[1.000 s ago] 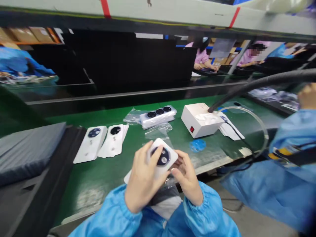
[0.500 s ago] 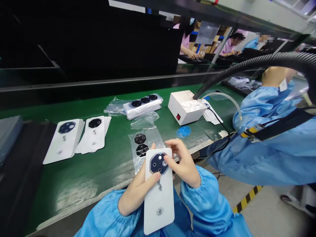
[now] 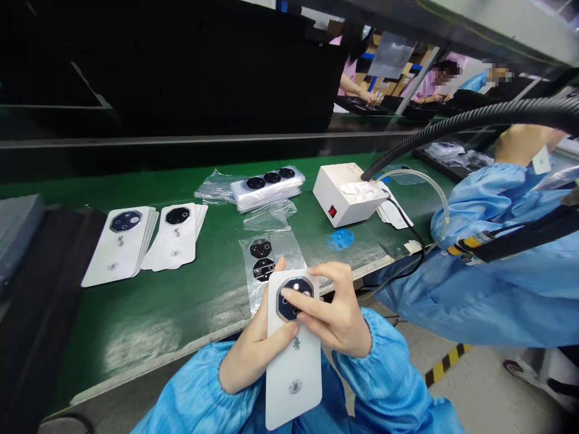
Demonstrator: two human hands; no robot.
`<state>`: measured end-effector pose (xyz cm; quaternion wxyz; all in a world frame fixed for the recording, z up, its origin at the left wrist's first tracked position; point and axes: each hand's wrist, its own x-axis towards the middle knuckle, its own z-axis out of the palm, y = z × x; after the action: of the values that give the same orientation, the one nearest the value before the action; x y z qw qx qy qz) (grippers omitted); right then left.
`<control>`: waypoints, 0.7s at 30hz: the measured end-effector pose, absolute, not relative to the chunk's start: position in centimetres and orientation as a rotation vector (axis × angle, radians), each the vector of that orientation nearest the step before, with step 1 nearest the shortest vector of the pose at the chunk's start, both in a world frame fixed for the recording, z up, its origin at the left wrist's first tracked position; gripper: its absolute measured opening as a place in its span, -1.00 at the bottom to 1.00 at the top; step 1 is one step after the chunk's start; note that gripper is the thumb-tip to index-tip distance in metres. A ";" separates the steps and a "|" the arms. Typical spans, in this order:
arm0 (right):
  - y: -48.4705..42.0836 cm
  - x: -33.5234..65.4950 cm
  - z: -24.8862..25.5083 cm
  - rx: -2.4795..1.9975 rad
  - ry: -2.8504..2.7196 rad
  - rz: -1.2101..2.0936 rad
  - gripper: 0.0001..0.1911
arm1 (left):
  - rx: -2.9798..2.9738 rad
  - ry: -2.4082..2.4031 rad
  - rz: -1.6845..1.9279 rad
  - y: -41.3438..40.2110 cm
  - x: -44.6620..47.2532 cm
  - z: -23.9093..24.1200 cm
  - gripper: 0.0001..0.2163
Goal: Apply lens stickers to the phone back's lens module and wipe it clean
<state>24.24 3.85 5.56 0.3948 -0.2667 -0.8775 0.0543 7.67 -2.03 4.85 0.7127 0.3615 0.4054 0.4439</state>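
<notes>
Over your lap, at the near edge of the green belt (image 3: 149, 313), your left hand (image 3: 253, 355) grips a white phone back cover (image 3: 294, 367) from behind, thumb across its front. Your right hand (image 3: 337, 313), fingers curled, presses a fingertip on the cover's dark octagonal camera ring (image 3: 292, 295). Just beyond lies a clear bag of rings (image 3: 266, 259).

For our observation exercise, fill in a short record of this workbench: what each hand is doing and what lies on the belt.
Left hand: holds a white phone back cover from the side.
Right hand: fingertip presses the dark camera ring on the cover.
Belt: green; two stacks of covers, a plastic strip of rings, a white box.
Neighbour: blue sleeve at right.
</notes>
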 end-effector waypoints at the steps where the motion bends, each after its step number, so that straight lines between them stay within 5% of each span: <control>1: 3.9 24.3 5.6 -0.670 -2.224 0.182 -0.74 | 0.833 0.902 0.984 -2.0 7.6 4.7 -0.16; 9: 4.0 23.8 6.1 -0.823 -1.978 0.293 -0.96 | 1.221 0.983 0.974 -2.4 7.8 2.8 -0.41; 21: 4.3 24.0 6.9 -0.794 -2.072 0.430 -0.92 | 1.099 0.951 0.968 -2.4 7.4 3.6 -0.54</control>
<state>23.97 4.32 6.87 0.4267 -0.3177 -0.8291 0.1721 7.36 -2.43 3.65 0.6423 0.4824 0.4174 0.4249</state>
